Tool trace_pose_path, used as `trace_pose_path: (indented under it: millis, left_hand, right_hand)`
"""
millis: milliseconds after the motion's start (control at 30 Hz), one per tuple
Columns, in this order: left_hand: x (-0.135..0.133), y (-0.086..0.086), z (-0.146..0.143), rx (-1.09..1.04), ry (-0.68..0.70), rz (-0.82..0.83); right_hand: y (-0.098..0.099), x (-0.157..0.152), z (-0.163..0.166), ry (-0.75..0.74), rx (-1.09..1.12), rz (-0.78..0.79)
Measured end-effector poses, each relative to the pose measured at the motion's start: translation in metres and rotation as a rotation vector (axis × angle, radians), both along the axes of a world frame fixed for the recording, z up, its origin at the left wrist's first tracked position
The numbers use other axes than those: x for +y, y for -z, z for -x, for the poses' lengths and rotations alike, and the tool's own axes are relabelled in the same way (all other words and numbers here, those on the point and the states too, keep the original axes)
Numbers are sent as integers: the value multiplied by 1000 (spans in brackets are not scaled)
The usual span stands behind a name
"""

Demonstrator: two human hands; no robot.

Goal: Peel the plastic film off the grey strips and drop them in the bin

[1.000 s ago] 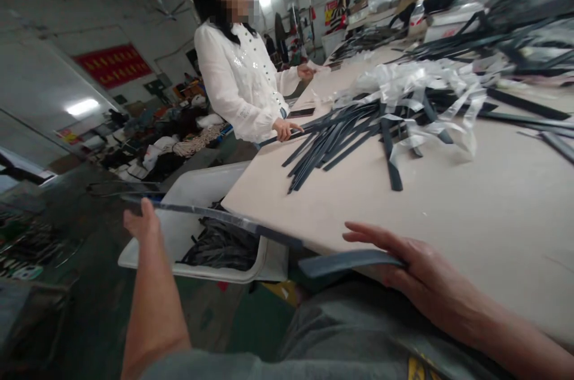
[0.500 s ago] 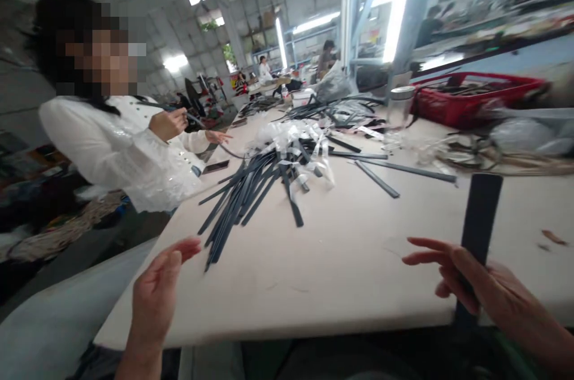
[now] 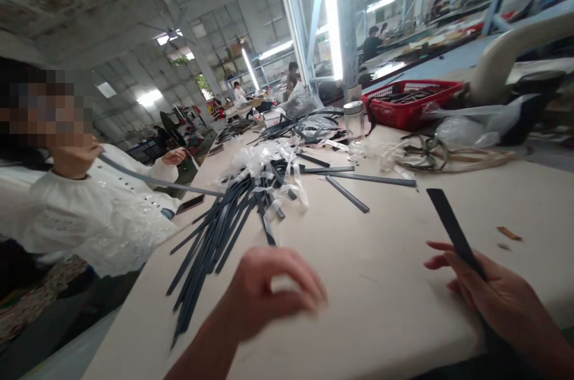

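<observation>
My right hand (image 3: 497, 290) is closed around a flat dark strip (image 3: 452, 227), which sticks up and leans left, its lower end running down past my palm. My left hand (image 3: 273, 290) is over the table with its fingers curled and the thumb beneath them, leaving a gap in the middle. Its fingertips are smeared by motion, and I cannot see whether anything is between them. To its left lies a fanned pile of similar dark strips (image 3: 210, 242), with crumpled white film (image 3: 264, 159) over their far ends.
The pale table (image 3: 381, 326) also bears loose strips (image 3: 347, 193), a lidded clear jar (image 3: 354, 120), a red basket (image 3: 412, 102), coiled cords (image 3: 448, 156) and brown scraps (image 3: 510, 233). At the left, a person in white (image 3: 121, 207) holds a long strip (image 3: 156, 178) beside a phone (image 3: 191, 203).
My left hand has moved right across the table front, its fingers curling. The strip in my right hand now tilts left. The view has turned right, and the person at left has lowered.
</observation>
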State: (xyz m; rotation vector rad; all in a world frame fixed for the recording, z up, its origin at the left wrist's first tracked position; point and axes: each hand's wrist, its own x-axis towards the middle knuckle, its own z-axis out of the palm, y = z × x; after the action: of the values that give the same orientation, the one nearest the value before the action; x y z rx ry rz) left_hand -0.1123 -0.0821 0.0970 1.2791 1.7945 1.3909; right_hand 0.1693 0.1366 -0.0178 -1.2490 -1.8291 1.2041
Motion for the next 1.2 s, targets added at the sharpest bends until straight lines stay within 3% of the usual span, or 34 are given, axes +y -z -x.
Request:
trace_pose_path:
  millis: [33, 100, 167, 233, 333, 433, 533, 700, 767, 867, 967, 1200]
  left_hand:
    - [25, 2, 20, 199, -50, 27]
    - [68, 16, 64, 563, -290, 176]
    - [98, 38, 102, 621, -402, 281]
    - [111, 60, 127, 622, -435, 332]
    - [111, 80, 135, 569, -431, 313]
    - [100, 82, 118, 424, -387, 223]
    - [84, 82, 84, 240, -307, 146]
    - [55, 87, 5, -201, -151, 19]
    - [50, 87, -25, -283, -92, 14]
    - [48, 86, -56, -328, -28, 7]
    - [46, 87, -71, -389, 30, -7]
    - [33, 93, -80, -542, 73, 138]
  right_hand:
    - [2, 0, 0, -5, 4, -2]
    - [8, 1, -1, -11, 23, -9]
    - [13, 2, -1, -6, 44, -2]
    - [16, 1, -1, 11, 60, 5]
    - [16, 1, -2, 22, 81, -1]
    - [11, 3, -2, 43, 113, 22]
    - [4, 0, 7, -17, 212, 126]
    - [-10, -30, 64, -475, 323, 301]
    - [-15, -44, 90, -558, 368, 363]
    - [-22, -53, 117, -528, 395, 447]
    - [-28, -47, 124, -452, 424, 442]
    - [-50, -19, 105, -360, 367, 229]
